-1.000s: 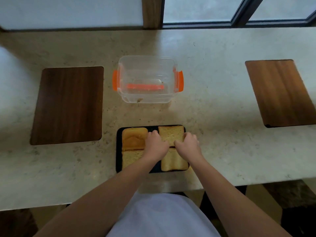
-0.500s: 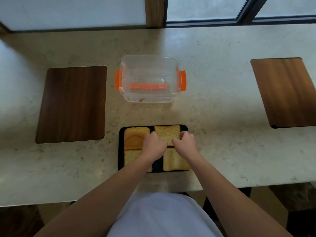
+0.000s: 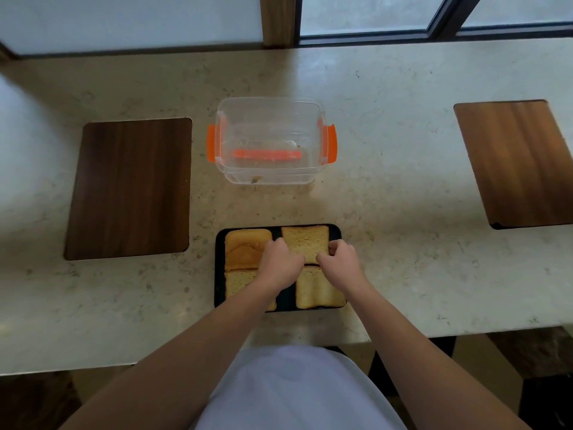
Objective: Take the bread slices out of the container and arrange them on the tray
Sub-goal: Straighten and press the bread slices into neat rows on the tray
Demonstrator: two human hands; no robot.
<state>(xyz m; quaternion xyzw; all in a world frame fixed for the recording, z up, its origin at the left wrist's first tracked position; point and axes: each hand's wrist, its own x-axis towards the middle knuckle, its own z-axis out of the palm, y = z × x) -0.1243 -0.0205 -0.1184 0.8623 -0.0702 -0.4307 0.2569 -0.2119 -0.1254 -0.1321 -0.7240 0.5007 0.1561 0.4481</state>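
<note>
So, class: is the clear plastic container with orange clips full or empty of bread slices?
Empty of slices: the clear plastic container shows only crumbs through its walls.

No readable text, label, brand, number or sign showing anywhere in view.
</note>
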